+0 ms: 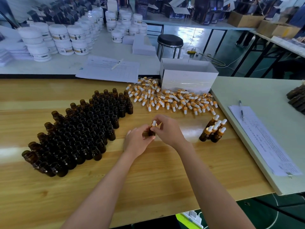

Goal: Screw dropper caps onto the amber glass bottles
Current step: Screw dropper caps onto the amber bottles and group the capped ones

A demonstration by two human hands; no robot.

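- Spreading out under my arms, a pale wooden worktable is carrying all the work, and it is butting against a grey-white table on my right and another white one behind.
- My left hand is wrapping around the body of an amber bottle, keeping it upright near the middle of the wood.
- My right hand is pinching the gold collar of a dropper cap that is sitting on that bottle's neck, its white bulb poking up between my fingertips.
- Open amber bottles are standing packed in rows to my left.
- Loose dropper caps are lying heaped behind my hands, spilling against a white cardboard box.
- Capped bottles are clustering to my right, near the table's edge.
- White jars with labels too small to read are stacking up at the back.
- Printed sheets with a pen are lying on the right table; their writing is blurring past reading.
- A round stool is standing beyond the box.
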